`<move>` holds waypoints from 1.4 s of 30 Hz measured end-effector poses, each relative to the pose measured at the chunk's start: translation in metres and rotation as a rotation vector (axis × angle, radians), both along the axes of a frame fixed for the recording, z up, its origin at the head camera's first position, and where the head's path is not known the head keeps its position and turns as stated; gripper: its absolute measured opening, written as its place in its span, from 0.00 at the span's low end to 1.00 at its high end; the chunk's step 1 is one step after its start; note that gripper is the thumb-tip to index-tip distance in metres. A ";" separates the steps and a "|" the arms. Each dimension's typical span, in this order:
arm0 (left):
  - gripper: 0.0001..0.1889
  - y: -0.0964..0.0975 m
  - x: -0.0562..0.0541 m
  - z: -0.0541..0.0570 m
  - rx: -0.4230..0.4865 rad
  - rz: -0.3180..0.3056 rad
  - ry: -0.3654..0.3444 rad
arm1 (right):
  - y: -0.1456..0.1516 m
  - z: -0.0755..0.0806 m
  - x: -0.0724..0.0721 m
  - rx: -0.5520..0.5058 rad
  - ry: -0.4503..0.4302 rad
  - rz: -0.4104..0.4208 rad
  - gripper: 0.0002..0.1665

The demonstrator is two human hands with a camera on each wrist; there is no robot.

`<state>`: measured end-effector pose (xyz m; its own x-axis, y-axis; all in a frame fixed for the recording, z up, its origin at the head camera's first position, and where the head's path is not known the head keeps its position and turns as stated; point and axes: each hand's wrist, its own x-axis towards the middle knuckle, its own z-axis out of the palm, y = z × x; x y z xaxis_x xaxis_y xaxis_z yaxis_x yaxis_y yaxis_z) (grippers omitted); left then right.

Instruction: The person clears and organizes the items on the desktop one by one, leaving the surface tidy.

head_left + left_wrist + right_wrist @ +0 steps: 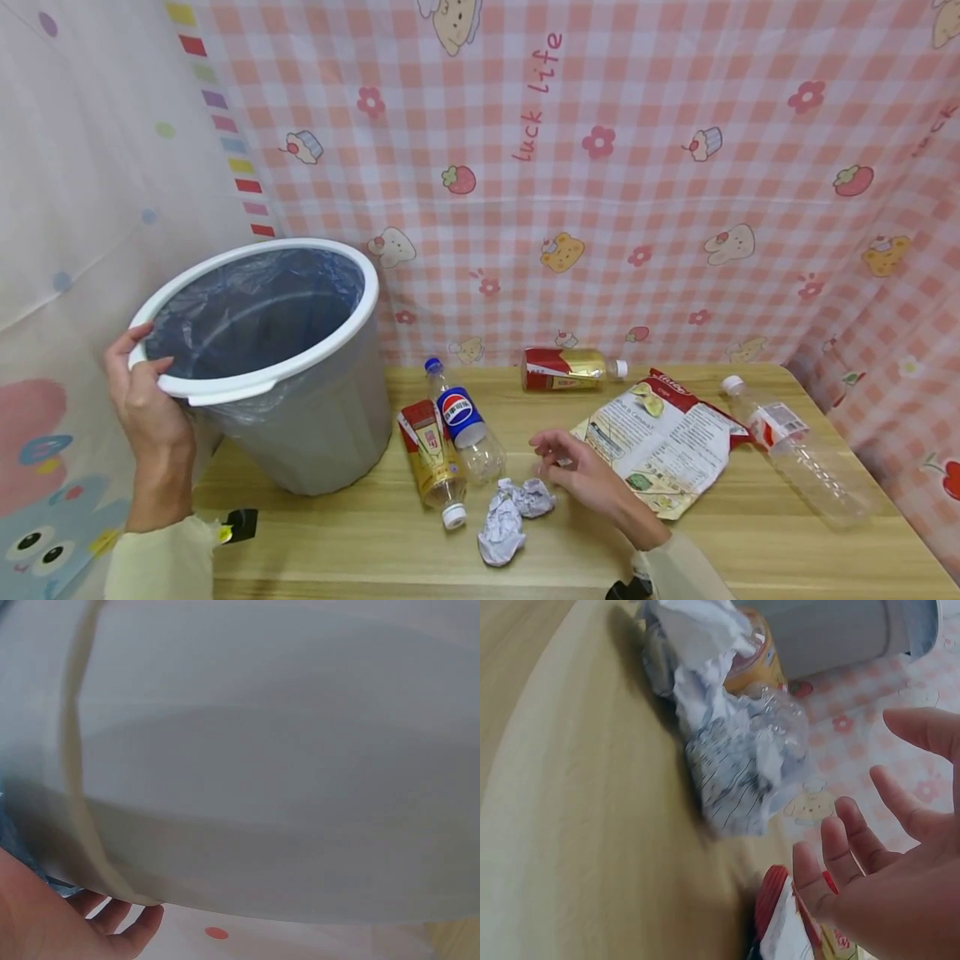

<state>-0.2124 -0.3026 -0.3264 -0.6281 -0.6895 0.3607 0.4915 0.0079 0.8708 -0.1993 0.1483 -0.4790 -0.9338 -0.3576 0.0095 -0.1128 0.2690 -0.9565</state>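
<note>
Crumpled papers (501, 529): two pieces, touching, on the near part of the desk (360, 542).
Right hand (585, 475): just beside them, fingers loosely extended and apart, nothing held.
Left hand (153, 408): curled over the white rim (370, 287) of the bin (322, 442), gripping it.
Red-and-gold bottle (432, 454): lying between bin and papers, white cap nearest.
Cola bottle (459, 412): alongside it, blue cap pointing away.
Snack bag (663, 442): flat, right of the right hand.
Clear bottle (780, 425): lying just right of the bag.
Bin: at the desk's left, with a liner (247, 333).
Second red-and-gold bottle (564, 369): lying near the back.
Checked cloth (675, 208): behind everything.
</note>
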 end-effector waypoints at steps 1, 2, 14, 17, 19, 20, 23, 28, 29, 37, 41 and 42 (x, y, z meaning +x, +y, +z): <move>0.22 0.000 0.000 0.000 0.003 -0.001 0.001 | 0.001 -0.002 0.000 0.001 -0.007 0.004 0.24; 0.22 0.000 0.000 0.000 0.005 0.000 0.001 | 0.002 -0.003 0.000 0.001 -0.014 0.009 0.25; 0.23 0.000 0.000 0.000 -0.012 0.015 -0.002 | 0.008 -0.020 -0.005 0.000 -0.087 0.107 0.29; 0.23 0.000 0.000 -0.001 -0.023 0.023 -0.015 | 0.008 -0.025 -0.006 0.004 -0.075 0.153 0.30; 0.23 0.000 0.000 -0.001 -0.030 0.025 -0.021 | 0.008 -0.028 -0.007 0.006 -0.063 0.176 0.30; 0.23 0.000 0.000 -0.001 -0.034 0.026 -0.025 | 0.008 -0.029 -0.007 0.003 -0.059 0.188 0.31; 0.23 0.000 0.001 0.000 -0.034 0.028 -0.023 | 0.010 -0.031 -0.008 0.001 -0.069 0.209 0.32; 0.23 0.001 0.001 0.000 -0.021 0.030 -0.014 | 0.015 -0.032 -0.011 0.021 -0.085 0.248 0.32; 0.23 0.001 0.001 0.000 -0.022 0.030 -0.016 | 0.015 -0.032 -0.012 0.027 -0.084 0.256 0.32; 0.22 0.001 0.003 -0.001 -0.048 0.039 -0.031 | 0.017 -0.034 -0.016 0.069 -0.092 0.289 0.31; 0.22 0.002 0.002 -0.001 -0.042 0.039 -0.018 | 0.019 -0.034 -0.016 0.072 -0.078 0.303 0.31; 0.22 0.002 0.002 -0.001 -0.044 0.042 -0.020 | 0.020 -0.035 -0.016 0.073 -0.076 0.303 0.30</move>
